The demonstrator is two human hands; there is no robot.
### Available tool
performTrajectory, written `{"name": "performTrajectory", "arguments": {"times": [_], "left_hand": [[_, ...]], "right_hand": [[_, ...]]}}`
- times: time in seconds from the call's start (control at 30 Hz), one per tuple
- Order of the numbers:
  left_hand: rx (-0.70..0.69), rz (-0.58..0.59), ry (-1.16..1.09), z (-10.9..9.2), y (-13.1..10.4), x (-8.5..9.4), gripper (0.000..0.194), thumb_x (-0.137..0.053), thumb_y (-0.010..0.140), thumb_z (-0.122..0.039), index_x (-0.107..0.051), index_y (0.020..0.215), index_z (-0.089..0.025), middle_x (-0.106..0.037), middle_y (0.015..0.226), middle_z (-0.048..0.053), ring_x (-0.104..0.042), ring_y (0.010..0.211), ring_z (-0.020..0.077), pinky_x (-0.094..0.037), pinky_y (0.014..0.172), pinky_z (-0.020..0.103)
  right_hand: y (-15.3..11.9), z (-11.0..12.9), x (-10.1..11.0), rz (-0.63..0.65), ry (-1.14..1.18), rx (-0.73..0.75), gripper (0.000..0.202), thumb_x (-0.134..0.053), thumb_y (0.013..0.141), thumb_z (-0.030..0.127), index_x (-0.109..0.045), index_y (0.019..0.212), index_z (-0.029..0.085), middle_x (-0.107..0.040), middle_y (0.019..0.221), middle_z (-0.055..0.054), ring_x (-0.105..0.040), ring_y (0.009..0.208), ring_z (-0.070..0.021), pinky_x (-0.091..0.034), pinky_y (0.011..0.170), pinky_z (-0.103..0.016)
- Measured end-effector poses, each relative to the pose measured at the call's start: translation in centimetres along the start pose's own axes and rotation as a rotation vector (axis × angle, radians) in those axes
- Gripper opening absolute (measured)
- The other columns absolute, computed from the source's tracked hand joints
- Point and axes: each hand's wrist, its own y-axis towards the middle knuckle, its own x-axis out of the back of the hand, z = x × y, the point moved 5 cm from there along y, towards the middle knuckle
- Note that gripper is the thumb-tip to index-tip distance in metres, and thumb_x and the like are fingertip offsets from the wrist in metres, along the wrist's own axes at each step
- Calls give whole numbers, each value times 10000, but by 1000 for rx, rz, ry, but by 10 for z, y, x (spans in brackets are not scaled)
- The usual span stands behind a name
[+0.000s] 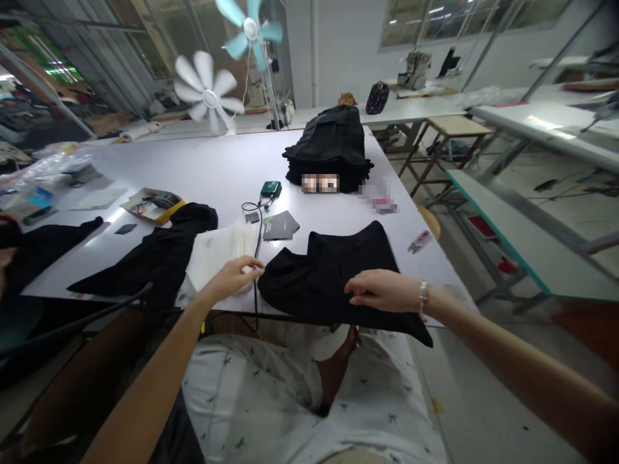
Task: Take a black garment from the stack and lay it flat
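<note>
A black cloth garment piece (333, 261) lies on the table in front of me, its lower right corner hanging over the front edge. My left hand (236, 276) is at its left end, thumb and forefinger drawn together. Whatever is between those fingertips is too small to make out. Over the right half of the cloth is my right hand (380, 290), palm down with fingers loosely bent and thumb a little apart. No held thing shows in it. White sheets (213, 251) lie beside and partly behind my left hand.
A tall stack of black garments (329, 138) stands at the back. Grey cards (280, 225), a green box (271, 189) with a cable, and pink thread snips (420, 241) lie nearer. More black cloth (140, 258) is leftward. Another person's hand (6, 254) shows at far left. Fans (209, 98) stand behind.
</note>
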Motion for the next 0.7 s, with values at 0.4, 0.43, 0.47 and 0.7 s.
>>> {"name": "performTrajectory", "arguments": {"times": [0.4, 0.43, 0.47, 0.7], "left_hand": [[207, -223, 87, 7, 57, -41, 143, -533, 743, -310, -596, 747, -182, -640, 760, 38, -581, 738, 164, -426, 681, 247], [195, -239, 70, 4, 55, -40, 148, -501, 769, -308, -585, 774, -186, -638, 784, 32, -578, 741, 152, -423, 680, 238], [184, -252, 53, 0, 53, -38, 158, -470, 792, -311, -571, 804, -190, -633, 807, 24, -573, 740, 139, -420, 677, 227], [89, -415, -52, -28, 48, -27, 166, -382, 846, -308, -509, 828, -203, -575, 721, -6, -529, 641, 115, -391, 609, 213]], "right_hand": [[146, 61, -61, -384, -242, 197, 209, -478, 826, 289, -549, 971, 158, -552, 974, -101, -440, 973, -229, -354, 781, -353], [143, 57, -63, -388, -238, 180, 248, -497, 814, 334, -546, 981, 157, -549, 965, -104, -437, 962, -234, -348, 787, -361], [140, 53, -65, -389, -234, 164, 311, -522, 791, 390, -543, 994, 155, -543, 969, -107, -431, 964, -242, -342, 798, -370], [135, 41, -75, -425, -176, 108, 708, -583, 629, 619, -474, 1169, 173, -463, 1158, -125, -335, 1096, -295, -201, 941, -459]]}}
